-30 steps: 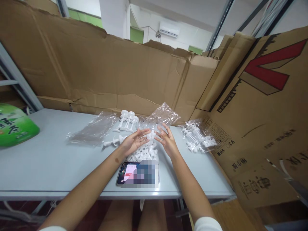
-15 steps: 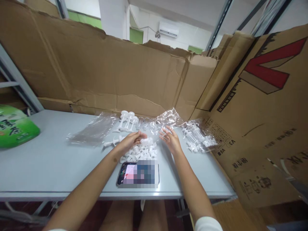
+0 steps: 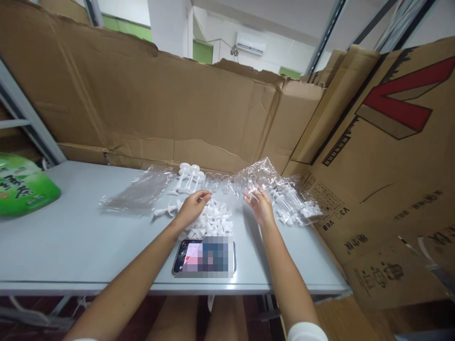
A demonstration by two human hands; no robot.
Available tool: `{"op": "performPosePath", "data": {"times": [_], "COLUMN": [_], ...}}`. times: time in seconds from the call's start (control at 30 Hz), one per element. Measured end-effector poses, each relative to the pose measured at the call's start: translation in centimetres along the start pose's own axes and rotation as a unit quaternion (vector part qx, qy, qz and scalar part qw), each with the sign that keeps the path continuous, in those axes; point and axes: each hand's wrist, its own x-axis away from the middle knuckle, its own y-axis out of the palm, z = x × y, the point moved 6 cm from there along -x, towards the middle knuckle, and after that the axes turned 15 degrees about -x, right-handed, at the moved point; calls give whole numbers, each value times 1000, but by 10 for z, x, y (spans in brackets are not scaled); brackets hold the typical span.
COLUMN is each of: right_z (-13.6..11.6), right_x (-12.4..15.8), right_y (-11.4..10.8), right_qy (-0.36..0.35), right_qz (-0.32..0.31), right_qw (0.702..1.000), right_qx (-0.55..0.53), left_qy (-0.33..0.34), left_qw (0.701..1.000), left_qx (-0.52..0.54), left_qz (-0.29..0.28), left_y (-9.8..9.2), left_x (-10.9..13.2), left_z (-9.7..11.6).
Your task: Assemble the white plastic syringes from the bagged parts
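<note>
My left hand [image 3: 194,207] is above the left side of a heap of small white plastic parts [image 3: 215,220]. Its fingers are curled close to the thumb, and whatever lies between them is hidden. Over on the right, my right hand [image 3: 259,204] has its fingers spread at the near edge of a crumpled clear plastic bag [image 3: 261,170]. Whether the fingers grip the film cannot be made out. Behind the heap is a row of clear round tubes [image 3: 216,180]. White plunger-like pieces with round ends [image 3: 190,176] stand beside them. Another white piece [image 3: 167,210] lies left of my left hand.
A phone [image 3: 204,258] lies in front of the heap. A flat clear bag [image 3: 138,189] is at left, and a bag of white parts [image 3: 295,201] at right. A green package [image 3: 26,184] sits far left. Cardboard walls [image 3: 195,109] border the grey table [image 3: 99,251].
My right hand and the crumpled bag have shifted right, and more clear tubes show behind. My left hand has drawn back slightly left, its fingers closer together, uncovering more of the heap.
</note>
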Motion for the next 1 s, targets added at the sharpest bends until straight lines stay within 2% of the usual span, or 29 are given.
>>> {"op": "performPosePath", "data": {"times": [0.07,0.13,0.23,0.3,0.4,0.5,0.6,0.7,0.77,0.87,0.93,1.0], "right_z": [-3,-8,-21,-27,-24,-9,12,27,33,37,38,35], "right_x": [0,1,6,9,14,24,39,53,60,65,63,53], "right_y": [1,4,12,18,28,36,39,42,43,44,45,47], "right_qy": [-14,-42,-94,-94,-12,111,239,331,359,375,354,275], "right_qz": [-4,-18,-54,-85,-153,-233,-295,-341,-360,-370,-362,-331], "right_qw": [1000,999,994,991,988,966,919,867,845,831,841,881], "right_qx": [-5,-12,-29,-37,-25,25,102,149,163,181,192,200], "left_qy": [4,14,33,39,32,1,-32,-49,-61,-76,-77,-72], "left_qw": [998,994,991,988,974,946,928,933,945,959,965,969], "left_qx": [9,39,90,129,220,323,368,353,320,270,249,234], "left_qz": [66,100,89,71,47,-5,-54,-43,-14,31,42,36], "left_y": [-10,-15,-14,-13,-15,-15,-13,-12,-13,-16,-16,-15], "left_x": [0,-1,0,2,5,6,6,5,5,4,4,5], "left_z": [3,5,10,14,18,18,17,13,10,6,7,10]}}
